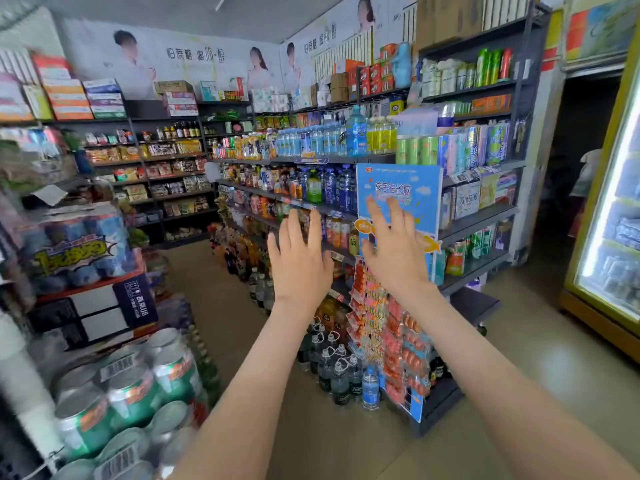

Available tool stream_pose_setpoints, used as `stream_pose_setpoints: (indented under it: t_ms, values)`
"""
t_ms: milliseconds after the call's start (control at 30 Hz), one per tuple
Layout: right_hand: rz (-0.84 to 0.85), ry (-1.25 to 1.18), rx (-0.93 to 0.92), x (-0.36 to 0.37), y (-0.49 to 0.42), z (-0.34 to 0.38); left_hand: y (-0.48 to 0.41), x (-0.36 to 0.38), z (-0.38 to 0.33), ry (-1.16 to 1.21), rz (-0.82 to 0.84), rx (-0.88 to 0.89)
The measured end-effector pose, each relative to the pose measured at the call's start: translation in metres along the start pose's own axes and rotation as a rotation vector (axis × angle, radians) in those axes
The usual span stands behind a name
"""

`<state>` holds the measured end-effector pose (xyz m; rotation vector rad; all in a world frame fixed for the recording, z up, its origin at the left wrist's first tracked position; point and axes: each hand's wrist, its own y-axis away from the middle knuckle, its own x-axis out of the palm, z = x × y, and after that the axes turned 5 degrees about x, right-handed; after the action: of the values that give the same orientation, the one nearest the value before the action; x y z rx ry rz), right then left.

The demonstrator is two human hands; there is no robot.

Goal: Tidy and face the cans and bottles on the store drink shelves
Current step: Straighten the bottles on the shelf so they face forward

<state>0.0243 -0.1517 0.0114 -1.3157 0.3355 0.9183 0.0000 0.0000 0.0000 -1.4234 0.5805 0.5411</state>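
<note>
Beyond the spread left hand and right hand stand shelved bottles.

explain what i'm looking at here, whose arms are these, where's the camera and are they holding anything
There is no machine here. A person wears one camera on the head, so you look forward and down along their own two bare arms, and this is the only picture. They stand in a small shop aisle facing the drink shelves, which are packed with bottles and cans. The left hand and right hand are both raised with fingers spread, and they hold nothing. The right hand is in front of a blue sign on the end of the shelves; I cannot tell if it touches it. Dark bottles stand on the floor below, green cans sit at the lower left, and a lit fridge is at the right.
</note>
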Motion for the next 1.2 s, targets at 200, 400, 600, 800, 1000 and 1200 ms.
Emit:
stream_pose_setpoints:
  t_ms: [200, 400, 600, 800, 1000, 1200]
  values:
    - [0.136, -0.047, -0.057, 0.097, -0.034, -0.007, -0.023, 0.086, 0.024, 0.008, 0.247, -0.073]
    - [0.235, -0.104, -0.079, 0.229, -0.107, 0.005, -0.073, 0.197, 0.081, 0.01, 0.318, -0.2]
    - [0.312, -0.173, -0.139, 0.345, -0.219, 0.048, -0.116, 0.286, 0.159, -0.016, 0.415, -0.365]
    - [0.37, -0.273, -0.188, 0.449, -0.316, 0.104, -0.148, 0.366, 0.233, -0.056, 0.484, -0.495]
    - [0.357, -0.35, -0.307, 0.569, -0.409, 0.145, -0.221, 0.454, 0.327, -0.197, 0.47, -0.52]
    - [0.387, -0.407, -0.296, 0.68, -0.535, 0.19, -0.336, 0.521, 0.437, -0.3, 0.417, -0.527]
